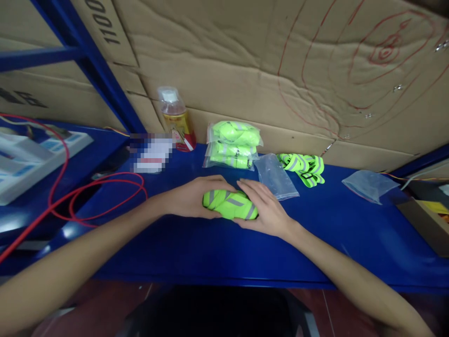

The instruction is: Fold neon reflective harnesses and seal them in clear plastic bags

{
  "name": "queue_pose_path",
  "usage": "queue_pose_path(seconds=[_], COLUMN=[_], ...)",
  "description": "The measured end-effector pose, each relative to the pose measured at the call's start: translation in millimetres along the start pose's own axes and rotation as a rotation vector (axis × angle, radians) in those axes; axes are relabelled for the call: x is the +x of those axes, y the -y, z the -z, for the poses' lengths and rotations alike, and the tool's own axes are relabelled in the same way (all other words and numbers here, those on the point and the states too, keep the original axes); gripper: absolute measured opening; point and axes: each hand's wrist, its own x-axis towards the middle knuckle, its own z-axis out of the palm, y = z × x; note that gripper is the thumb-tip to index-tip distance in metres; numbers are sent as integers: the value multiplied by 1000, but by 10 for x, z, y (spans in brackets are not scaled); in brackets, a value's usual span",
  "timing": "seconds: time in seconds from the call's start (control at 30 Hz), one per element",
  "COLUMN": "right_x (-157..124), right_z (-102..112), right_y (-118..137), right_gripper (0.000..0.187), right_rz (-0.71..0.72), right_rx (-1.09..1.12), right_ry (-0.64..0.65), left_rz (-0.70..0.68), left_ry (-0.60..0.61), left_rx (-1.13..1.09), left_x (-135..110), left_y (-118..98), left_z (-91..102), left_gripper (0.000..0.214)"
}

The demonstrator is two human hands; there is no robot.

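Observation:
Between my two hands is a folded bundle of neon-yellow reflective strap (230, 204) with grey stripes, held just over the blue tabletop. My left hand (194, 196) wraps its left end, thumb below and fingers over the top. Around the right end, my right hand (264, 208) closes in the same way. Just behind them, a clear plastic bag (277, 177) lies flat. To its right sits a loose heap of the same reflective strap (304, 166) with a black buckle. Bagged reflective straps (234, 145) are stacked behind my hands.
A capped bottle (178, 122) stands at the back left, beside a blurred-out white item (153, 154). Red cable (105, 180) loops over the left side. Another clear bag (370, 185) lies at right, near a cardboard box (426, 224). A cardboard wall (224, 79) closes off the back.

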Motion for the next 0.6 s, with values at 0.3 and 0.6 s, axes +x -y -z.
queue_pose_path(seconds=[0.3,0.6], right_x=[-43,90], right_z=[-73,52], right_y=[-81,67], right_gripper=[72,48], right_rz=[-243,-336], right_rx=[307,858], right_ry=[-149,-177], left_rz=[-206,-172], left_ry=[-250,-447], left_rx=[36,6], left_x=[-7,9], left_y=[22,-210], left_z=[-126,-298], left_gripper=[46,41])
